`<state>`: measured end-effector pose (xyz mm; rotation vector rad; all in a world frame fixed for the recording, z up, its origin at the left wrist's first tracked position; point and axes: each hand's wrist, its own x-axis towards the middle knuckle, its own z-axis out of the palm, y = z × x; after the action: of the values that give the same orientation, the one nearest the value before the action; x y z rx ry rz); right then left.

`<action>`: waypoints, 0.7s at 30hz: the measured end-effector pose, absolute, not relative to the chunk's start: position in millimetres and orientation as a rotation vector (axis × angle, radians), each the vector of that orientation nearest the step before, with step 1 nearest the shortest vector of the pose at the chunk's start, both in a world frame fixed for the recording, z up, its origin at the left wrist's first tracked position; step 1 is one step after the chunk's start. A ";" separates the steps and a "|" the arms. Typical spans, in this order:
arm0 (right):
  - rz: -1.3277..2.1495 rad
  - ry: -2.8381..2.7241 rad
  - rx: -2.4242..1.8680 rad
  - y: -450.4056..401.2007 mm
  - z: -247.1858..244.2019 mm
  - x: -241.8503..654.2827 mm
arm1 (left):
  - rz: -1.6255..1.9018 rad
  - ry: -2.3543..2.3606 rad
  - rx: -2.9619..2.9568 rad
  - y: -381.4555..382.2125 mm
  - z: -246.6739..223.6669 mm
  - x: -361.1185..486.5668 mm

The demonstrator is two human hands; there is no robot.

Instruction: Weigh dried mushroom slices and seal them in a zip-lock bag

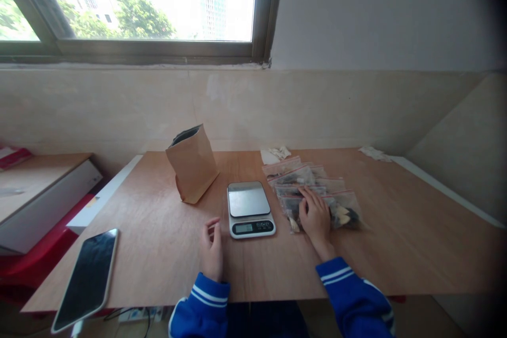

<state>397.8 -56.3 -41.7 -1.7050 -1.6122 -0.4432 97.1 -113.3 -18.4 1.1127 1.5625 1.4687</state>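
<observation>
A white kitchen scale (249,202) with a bare silver plate lies between my hands. My left hand (212,248) rests on its side on the table, left of the scale, fingers loosely curled and apart, holding nothing. Right of the scale, several clear zip bags with red seals (348,211) overlap in a pile, with dark and pale dried pieces inside. My right hand (316,216) lies on top of the pile, fingers stretched over the bags. A brown paper bag (194,166) stands with its top open behind and left of the scale.
A large phone or tablet (87,274) with a cable lies at the table's front left. Crumpled white tissue (280,152) sits at the back edge, and another piece (374,153) at the back right. A side desk (43,185) and red stool (51,243) stand to the left.
</observation>
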 end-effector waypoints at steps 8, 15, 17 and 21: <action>-0.399 -1.563 -1.636 -58.0 -43.1 398.1 | 1.450 2.191 1.411 -41.7 3.1 29.5; -0.397 -1.566 -1.635 -57.2 -44.4 398.3 | 1.366 1.625 1.655 23.2 0.5 -18.5; -0.403 -1.569 -1.633 -57.1 -45.2 399.0 | 1.316 1.579 1.662 26.8 -5.6 -24.8; -0.406 -1.570 -1.638 -56.8 -47.3 400.8 | 1.265 1.479 1.597 22.5 -4.6 -27.6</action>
<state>400.8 -56.8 -47.3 -1.6379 -1.5698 -0.4063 -27.6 22.5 -4.6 1.5965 1.4794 1.2654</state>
